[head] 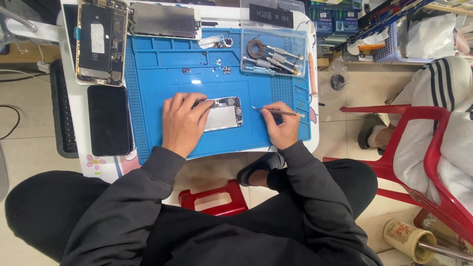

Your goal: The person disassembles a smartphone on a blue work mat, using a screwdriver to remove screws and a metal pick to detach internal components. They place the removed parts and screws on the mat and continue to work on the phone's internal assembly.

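An opened phone body (224, 114) with a silver plate lies on the blue work mat (162, 79). My left hand (183, 123) rests flat over its left part and holds it down. My right hand (281, 125) pinches a thin pair of tweezers (276, 112), whose tip points left, just short of the phone's right edge.
An open gold phone shell (101, 42), a dark phone screen (109, 119) and a metal-backed panel (165, 20) lie at the mat's left and top. A clear tray (276, 54) holds screwdrivers. A person sits on a red chair (433, 157) at right. A red stool (214, 199) stands below.
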